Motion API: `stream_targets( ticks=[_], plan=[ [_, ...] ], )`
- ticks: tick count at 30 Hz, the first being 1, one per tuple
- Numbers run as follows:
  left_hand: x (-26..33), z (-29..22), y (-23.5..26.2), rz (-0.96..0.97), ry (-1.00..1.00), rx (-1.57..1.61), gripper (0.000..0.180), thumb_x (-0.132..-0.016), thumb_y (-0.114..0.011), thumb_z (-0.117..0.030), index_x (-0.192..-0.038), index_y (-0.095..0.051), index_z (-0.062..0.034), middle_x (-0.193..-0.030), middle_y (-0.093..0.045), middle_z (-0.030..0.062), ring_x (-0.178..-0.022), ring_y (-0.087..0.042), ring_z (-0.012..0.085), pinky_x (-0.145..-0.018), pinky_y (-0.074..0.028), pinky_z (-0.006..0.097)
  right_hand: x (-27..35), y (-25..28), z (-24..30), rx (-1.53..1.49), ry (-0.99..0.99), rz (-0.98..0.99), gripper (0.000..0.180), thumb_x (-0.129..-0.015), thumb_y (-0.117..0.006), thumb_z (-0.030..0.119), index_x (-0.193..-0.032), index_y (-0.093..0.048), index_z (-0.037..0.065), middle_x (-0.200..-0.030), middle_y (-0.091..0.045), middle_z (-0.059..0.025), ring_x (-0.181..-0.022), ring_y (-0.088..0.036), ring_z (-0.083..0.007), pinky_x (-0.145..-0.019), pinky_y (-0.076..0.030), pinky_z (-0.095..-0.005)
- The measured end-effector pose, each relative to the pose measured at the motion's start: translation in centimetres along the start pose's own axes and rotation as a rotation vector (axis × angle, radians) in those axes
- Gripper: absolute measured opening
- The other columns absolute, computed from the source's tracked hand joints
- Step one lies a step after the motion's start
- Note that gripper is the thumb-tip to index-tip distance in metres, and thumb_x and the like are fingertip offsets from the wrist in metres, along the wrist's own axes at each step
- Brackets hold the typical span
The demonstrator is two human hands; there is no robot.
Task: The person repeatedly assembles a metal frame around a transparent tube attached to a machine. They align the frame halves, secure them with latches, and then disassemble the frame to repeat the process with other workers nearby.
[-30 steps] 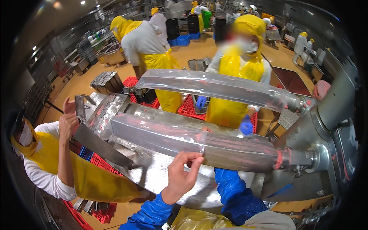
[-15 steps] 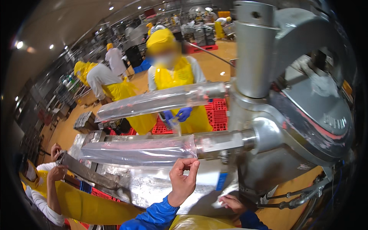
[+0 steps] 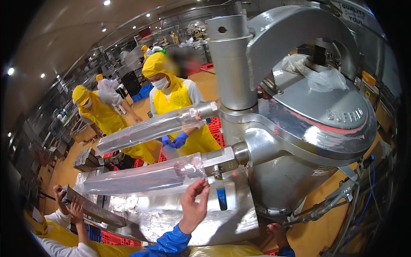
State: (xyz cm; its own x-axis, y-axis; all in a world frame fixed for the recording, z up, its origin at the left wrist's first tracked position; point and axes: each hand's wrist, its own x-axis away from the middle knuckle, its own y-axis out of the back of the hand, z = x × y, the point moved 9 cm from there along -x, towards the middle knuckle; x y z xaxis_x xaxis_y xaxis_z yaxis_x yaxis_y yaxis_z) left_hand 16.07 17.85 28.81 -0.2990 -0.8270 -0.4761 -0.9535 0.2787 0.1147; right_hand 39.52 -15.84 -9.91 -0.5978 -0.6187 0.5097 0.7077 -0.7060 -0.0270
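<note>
My left hand [image 3: 194, 209], in a blue sleeve, has its fingers curled at the edge of a clear plastic bag [image 3: 141, 175]. The bag is drawn over the near horizontal tube of a large metal filling machine [image 3: 291, 188], and pink residue shows through it at the valve end. Just right of my fingertips, a blue valve handle [image 3: 221, 199] hangs down. A second clear bag [image 3: 150, 128] covers the far tube, parallel to the first. My right hand [image 3: 278, 234] is low at the right, fingers curled, close to a metal rod linkage [image 3: 319, 210]; its grip is in shadow.
A shiny metal table [image 3: 188, 220] lies under the near tube. At lower left a co-worker's hands [image 3: 70, 203] are on a long metal mould [image 3: 96, 210]. Across the tubes stands a co-worker with blue gloves [image 3: 176, 140]. Red crates [image 3: 214, 128] and a blue cable [image 3: 364, 201] are nearby.
My view has turned right, so the machine sits further left. My right hand has moved lower right, and the clear plastic it held no longer shows. My left hand stays by the bag's edge.
</note>
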Motion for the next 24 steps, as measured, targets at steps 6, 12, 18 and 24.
stream_targets(
  ticks=[6, 12, 18, 24],
  plan=[
    [10.4, 3.0, 4.5, 0.587, 0.171, -0.193, 0.027, -0.094, -0.079, -0.015, -0.117, -0.074, -0.0027, -0.107, -0.076, 0.01, -0.096, -0.071, 0.0187, -0.083, -0.058, 0.034, -2.0, -7.5, 2.8, 0.387, 0.196, 0.247, 0.019, -0.098, -0.07, 0.023, -0.099, -0.071, 0.004, -0.08, -0.068, -0.0009, -0.071, -0.06, -0.0083, -0.065, -0.048, -0.027],
    [22.2, 2.9, 8.2, 0.919, 0.803, 0.184, 0.03, -0.105, -0.066, -0.025, -0.119, -0.075, 0.0008, -0.116, -0.076, 0.0139, -0.109, -0.07, 0.0225, -0.1, -0.053, 0.036, -3.5, -14.8, 5.0, 0.452, 0.234, 0.536, 0.019, -0.1, -0.068, 0.018, -0.09, -0.062, 0.005, -0.08, -0.063, -0.0005, -0.075, -0.058, -0.0089, -0.068, -0.048, -0.0276],
    [22.9, 1.2, 7.3, 0.838, 0.661, 0.144, 0.037, -0.107, -0.062, -0.031, -0.116, -0.073, 0.0033, -0.109, -0.072, 0.02, -0.103, -0.069, 0.0336, -0.09, -0.054, 0.04, -7.0, -26.4, 5.8, 0.722, 0.399, 0.642, 0.026, -0.099, -0.072, 0.026, -0.104, -0.072, 0.001, -0.083, -0.069, -0.0069, -0.077, -0.061, -0.012, -0.072, -0.05, -0.0308],
    [27.8, -1.1, 11.1, 0.626, 0.833, -0.014, 0.031, -0.104, -0.067, -0.026, -0.103, -0.074, 0.0035, -0.088, -0.068, 0.0194, -0.084, -0.066, 0.036, -0.074, -0.052, 0.041, -15.0, -33.2, 5.4, 0.881, 0.55, 0.523, 0.024, -0.092, -0.076, 0.034, -0.094, -0.075, 0.01, -0.085, -0.073, -0.015, -0.077, -0.071, -0.0324, -0.07, -0.055, -0.0434]
  ],
)
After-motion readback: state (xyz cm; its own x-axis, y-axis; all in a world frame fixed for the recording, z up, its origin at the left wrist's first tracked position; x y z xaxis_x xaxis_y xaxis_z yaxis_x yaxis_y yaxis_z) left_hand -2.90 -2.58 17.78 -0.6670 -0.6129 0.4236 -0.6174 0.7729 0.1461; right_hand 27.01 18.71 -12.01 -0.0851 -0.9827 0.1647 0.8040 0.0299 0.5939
